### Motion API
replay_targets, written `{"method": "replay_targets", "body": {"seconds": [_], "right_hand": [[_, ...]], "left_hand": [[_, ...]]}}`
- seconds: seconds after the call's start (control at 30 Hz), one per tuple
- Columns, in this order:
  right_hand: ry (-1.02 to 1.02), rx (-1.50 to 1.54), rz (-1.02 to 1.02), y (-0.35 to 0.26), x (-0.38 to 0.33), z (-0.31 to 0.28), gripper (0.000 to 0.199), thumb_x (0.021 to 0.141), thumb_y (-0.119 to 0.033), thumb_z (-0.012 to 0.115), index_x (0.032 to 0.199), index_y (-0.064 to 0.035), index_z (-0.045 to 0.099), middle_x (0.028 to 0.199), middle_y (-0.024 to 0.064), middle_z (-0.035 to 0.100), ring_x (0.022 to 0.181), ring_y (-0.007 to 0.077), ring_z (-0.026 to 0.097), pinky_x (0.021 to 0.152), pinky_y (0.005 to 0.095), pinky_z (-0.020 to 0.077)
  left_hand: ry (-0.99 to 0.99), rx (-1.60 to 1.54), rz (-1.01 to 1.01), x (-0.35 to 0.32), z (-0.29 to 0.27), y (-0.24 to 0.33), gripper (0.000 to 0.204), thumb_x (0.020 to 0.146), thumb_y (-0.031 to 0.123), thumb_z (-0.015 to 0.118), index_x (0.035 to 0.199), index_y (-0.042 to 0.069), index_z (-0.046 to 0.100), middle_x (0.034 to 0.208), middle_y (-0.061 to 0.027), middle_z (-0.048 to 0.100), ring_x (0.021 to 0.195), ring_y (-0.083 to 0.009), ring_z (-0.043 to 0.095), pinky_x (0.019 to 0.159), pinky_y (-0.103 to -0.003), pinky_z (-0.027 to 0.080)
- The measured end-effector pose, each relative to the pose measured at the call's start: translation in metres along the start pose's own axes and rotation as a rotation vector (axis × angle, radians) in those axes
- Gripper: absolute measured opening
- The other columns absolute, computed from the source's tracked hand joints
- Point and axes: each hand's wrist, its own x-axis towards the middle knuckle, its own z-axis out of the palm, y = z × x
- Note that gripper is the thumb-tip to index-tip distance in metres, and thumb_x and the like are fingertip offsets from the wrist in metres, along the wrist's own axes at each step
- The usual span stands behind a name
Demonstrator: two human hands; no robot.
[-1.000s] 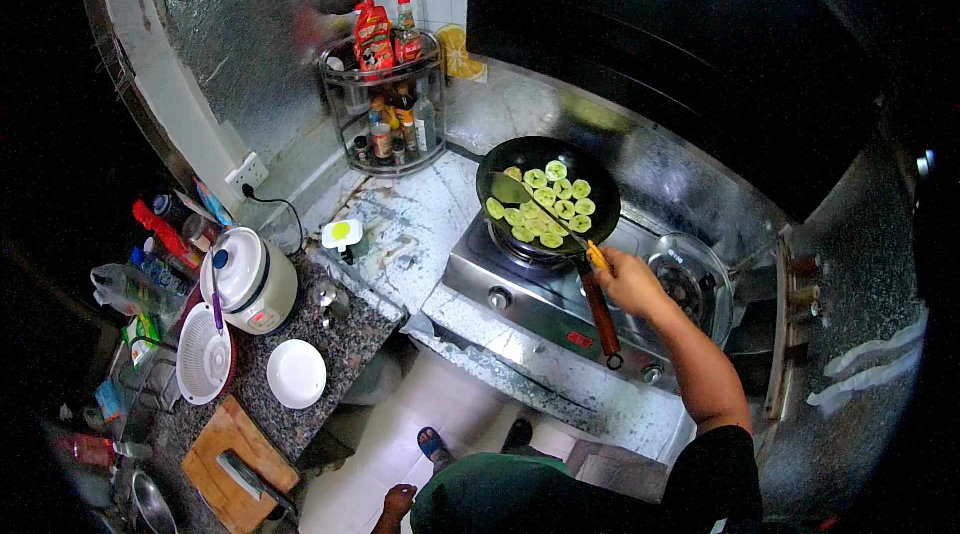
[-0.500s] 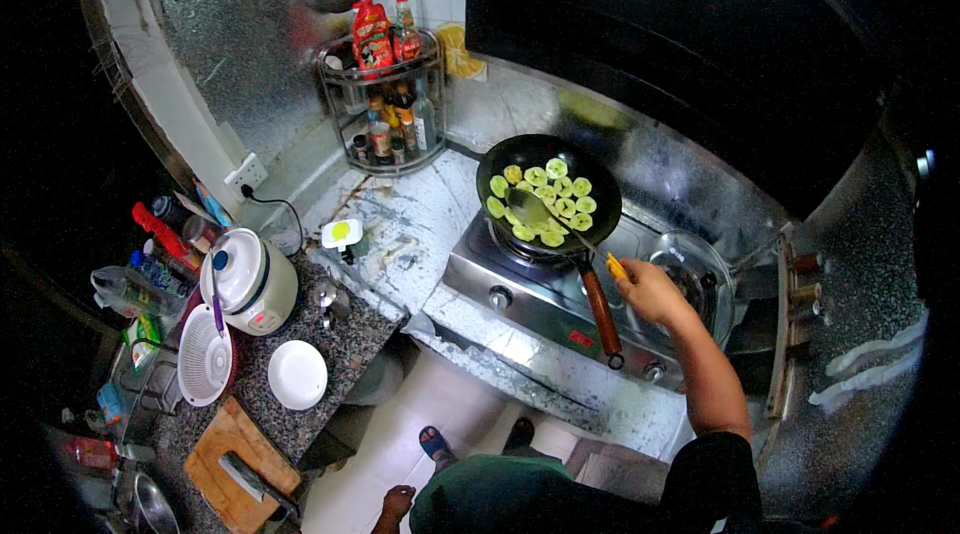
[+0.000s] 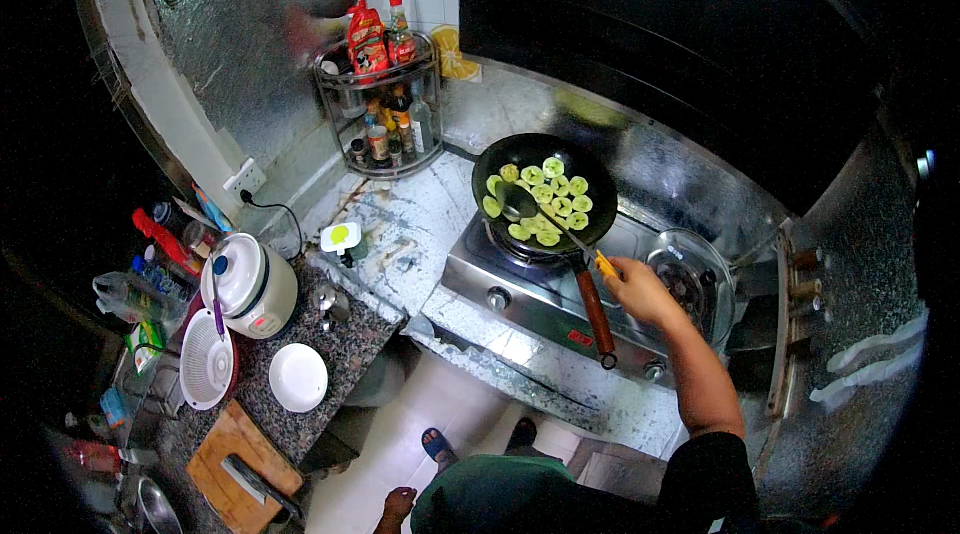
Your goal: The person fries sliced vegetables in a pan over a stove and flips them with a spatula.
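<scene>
My right hand (image 3: 632, 287) is closed around the yellow handle of a spatula (image 3: 514, 200), whose dark metal blade rests in a black wok (image 3: 572, 158). Round green vegetable slices (image 3: 561, 205), cucumber-like with pale centres, lie spread over the wok's bottom, some beside and under the blade. The wok sits on the left burner of a steel gas stove (image 3: 470, 279), its wooden handle pointing toward me. Low at my side hangs my left hand (image 3: 399, 502), loosely curled, with nothing visible in it and touching nothing.
A glass lid (image 3: 690, 269) covers the stove's right side. Behind stands a bottle rack (image 3: 380, 79). On the left counter are a rice cooker (image 3: 272, 284), a white colander (image 3: 205, 359), a white plate (image 3: 298, 378) and a cutting board (image 3: 215, 449) with a cleaver (image 3: 258, 486).
My right hand and the spatula have shifted slightly left and up within the wok, and the blade sits closer to the wok's left side. My left hand still hangs low.
</scene>
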Motion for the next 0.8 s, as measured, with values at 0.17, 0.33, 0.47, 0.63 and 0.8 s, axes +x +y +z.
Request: {"method": "replay_targets", "body": {"seconds": [0.17,0.33,0.47,0.63,0.8], "right_hand": [[-0.034,0.120,0.046,-0.008,0.021,0.011,0.037,0.079,-0.022,0.053,0.111,-0.0032,0.054,0.093,0.0230,0.060,0.089,0.0376,0.058,0.079,0.0418,0.0438],[0.011,0.083,-0.074,0.019,0.040,0.030,0.038,0.079,-0.022,0.054,0.112,-0.0042,0.054,0.097,0.0236,0.059,0.089,0.0370,0.058,0.079,0.0403,0.0447],[-0.054,0.141,0.016,0.012,0.019,0.011,0.039,0.081,-0.019,0.053,0.119,-0.0086,0.049,0.088,0.0183,0.062,0.070,0.0295,0.061,0.064,0.0359,0.0485],[-0.207,0.838,0.257,0.000,-0.010,-0.041,0.035,0.084,-0.009,0.048,0.119,-0.0151,0.046,0.068,0.0019,0.050,0.049,0.0090,0.045,0.042,0.0201,0.0350],[-0.387,1.371,0.106,0.030,-0.026,-0.066,0.031,0.082,-0.013,0.052,0.112,-0.0142,0.045,0.079,0.0040,0.049,0.055,0.0116,0.047,0.045,0.0206,0.0366]], "left_hand": [[0.091,0.181,0.378,0.024,0.017,-0.060,0.034,0.079,0.037,0.059,0.092,0.006,0.063,0.069,-0.0100,0.064,0.060,-0.0198,0.063,0.065,-0.033,0.050],[0.051,0.095,0.371,0.029,0.013,-0.050,0.034,0.079,0.035,0.059,0.093,0.005,0.062,0.071,-0.0116,0.065,0.058,-0.0193,0.063,0.064,-0.033,0.051],[0.062,0.054,0.340,0.024,0.018,-0.048,0.034,0.079,0.035,0.059,0.094,0.005,0.062,0.073,-0.0117,0.065,0.058,-0.0192,0.062,0.064,-0.033,0.051],[0.043,0.033,0.362,0.031,0.032,-0.075,0.036,0.079,0.036,0.058,0.096,0.005,0.061,0.075,-0.0111,0.064,0.062,-0.0196,0.062,0.065,-0.033,0.050],[-0.066,-0.001,0.102,0.026,0.005,0.021,0.039,0.079,0.038,0.057,0.098,0.004,0.060,0.074,-0.0108,0.064,0.068,-0.0208,0.061,0.067,-0.033,0.049]]}}
